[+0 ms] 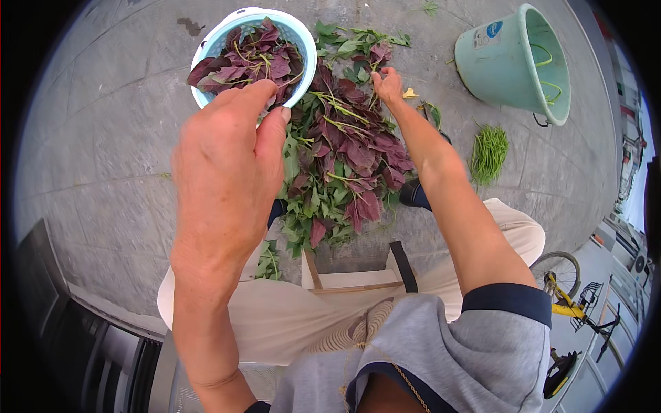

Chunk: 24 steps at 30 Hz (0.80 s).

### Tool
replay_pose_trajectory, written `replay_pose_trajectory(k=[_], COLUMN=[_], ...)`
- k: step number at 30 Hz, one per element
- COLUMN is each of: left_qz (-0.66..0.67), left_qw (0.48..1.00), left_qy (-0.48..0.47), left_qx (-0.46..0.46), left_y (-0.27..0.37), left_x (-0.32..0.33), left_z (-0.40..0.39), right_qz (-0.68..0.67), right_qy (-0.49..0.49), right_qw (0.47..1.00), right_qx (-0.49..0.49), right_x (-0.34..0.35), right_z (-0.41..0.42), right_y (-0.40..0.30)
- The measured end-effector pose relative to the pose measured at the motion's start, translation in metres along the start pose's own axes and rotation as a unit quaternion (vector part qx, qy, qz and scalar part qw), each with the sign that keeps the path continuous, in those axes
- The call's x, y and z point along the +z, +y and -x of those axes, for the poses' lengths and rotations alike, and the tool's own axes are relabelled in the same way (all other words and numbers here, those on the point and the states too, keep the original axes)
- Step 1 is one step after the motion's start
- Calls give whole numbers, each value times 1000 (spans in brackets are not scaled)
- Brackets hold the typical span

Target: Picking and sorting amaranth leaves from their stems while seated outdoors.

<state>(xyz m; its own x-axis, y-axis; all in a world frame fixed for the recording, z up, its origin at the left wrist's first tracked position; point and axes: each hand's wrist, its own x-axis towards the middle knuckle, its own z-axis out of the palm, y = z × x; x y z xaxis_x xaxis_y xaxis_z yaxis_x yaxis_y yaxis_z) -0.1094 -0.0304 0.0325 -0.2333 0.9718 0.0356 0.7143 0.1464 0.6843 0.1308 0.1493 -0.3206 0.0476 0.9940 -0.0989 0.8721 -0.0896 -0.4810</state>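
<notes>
My left hand [232, 139] is raised near the camera, in front of the lower rim of a light-blue plastic colander [309, 51]; whether its fingers touch the rim or hold anything I cannot tell. Purple-red amaranth leaves [279, 64] with green stems fill the colander. Farther right, my right hand [387, 85] has thumb and fingers pinched on a purple leafy sprig [379, 54]. Between my feet lies a heap of purple amaranth [361, 149], on top of and beside green leafy stems [310, 201].
A pale green bucket [488, 64] stands tilted in the view at upper right, green stalks inside. Below it lies a bundle of thin green stems [489, 155]. Nearby are a yellow leaf [410, 93] and a dark-handled tool, partly hidden. A small wooden stool [356, 279] sits between my legs. A yellow bicycle [568, 308] stands far right.
</notes>
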Motion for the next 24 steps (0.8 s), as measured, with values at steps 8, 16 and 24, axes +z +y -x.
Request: replay_pose_trajectory(k=[8, 16, 24], left_qz=[-48, -38, -40], left_qw=[998, 998, 997], left_qy=[-46, -42, -69], left_qx=[11, 9, 7], left_y=[7, 7, 15], left_x=[6, 10, 11], left_z=[2, 3, 0], right_qz=[-61, -66, -267], right_qy=[-74, -139, -55], right_qw=[995, 984, 950], right_qx=[-9, 85, -151], right_x=[10, 1, -100], right_z=[-13, -23, 35], right_y=[4, 2, -37])
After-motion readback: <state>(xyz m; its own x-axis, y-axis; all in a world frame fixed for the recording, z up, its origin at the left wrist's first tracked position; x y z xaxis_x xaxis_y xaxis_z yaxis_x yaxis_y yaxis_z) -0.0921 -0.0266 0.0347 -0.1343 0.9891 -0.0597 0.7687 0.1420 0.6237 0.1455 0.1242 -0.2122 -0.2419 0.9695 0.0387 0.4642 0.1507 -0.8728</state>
